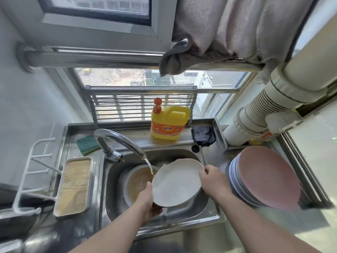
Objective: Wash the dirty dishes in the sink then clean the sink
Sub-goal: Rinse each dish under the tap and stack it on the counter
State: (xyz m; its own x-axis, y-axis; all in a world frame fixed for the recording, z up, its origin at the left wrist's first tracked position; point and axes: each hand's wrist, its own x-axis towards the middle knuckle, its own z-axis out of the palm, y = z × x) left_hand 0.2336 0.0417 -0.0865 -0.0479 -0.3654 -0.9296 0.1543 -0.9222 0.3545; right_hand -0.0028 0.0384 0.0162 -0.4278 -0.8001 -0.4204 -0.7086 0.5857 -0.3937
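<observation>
Rinsing a white plate (177, 183) under the tap (120, 141), both hands (146, 203) (212, 181) grasp its rim; a murky bowl (138, 181) and the sink (184, 214) seemingly remain unwashed.

An orange label with a white band of lettering stands on the front of a yellow detergent jug (168, 123) on the ledge behind the sink; the characters are too blurred to read. A small stamped mark shows on the sink rim (211, 212) at the near right corner, also illegible. No other text, number or sign can be read.
</observation>
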